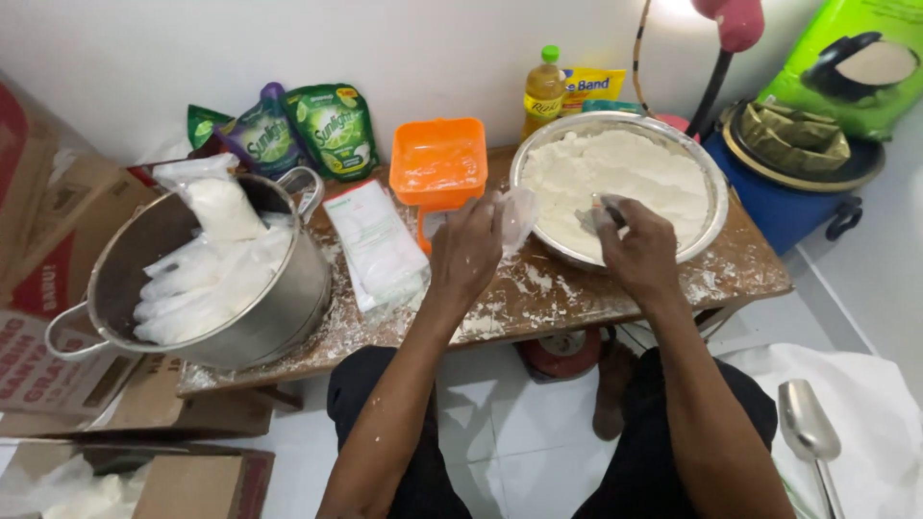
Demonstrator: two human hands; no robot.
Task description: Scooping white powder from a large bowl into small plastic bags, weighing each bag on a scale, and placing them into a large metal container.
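My left hand (468,252) holds up a small clear plastic bag (517,216) at the near rim of a wide metal bowl (712,169). White flour (615,178) fills that bowl. My right hand (635,248) grips a metal scoop (596,215) whose tip sits in the flour, just right of the bag. Both hands hover over the flour-dusted wooden table (548,298).
A big steel pot (279,308) at left holds several filled flour bags (216,259). A stack of flat plastic bags (377,245) lies beside an orange scale (438,165). Green pouches (332,125) and an oil bottle (544,88) stand at the wall. Cardboard boxes (48,250) crowd the left; a blue container (788,207) stands right. A metal scoop (808,423) lies lower right.
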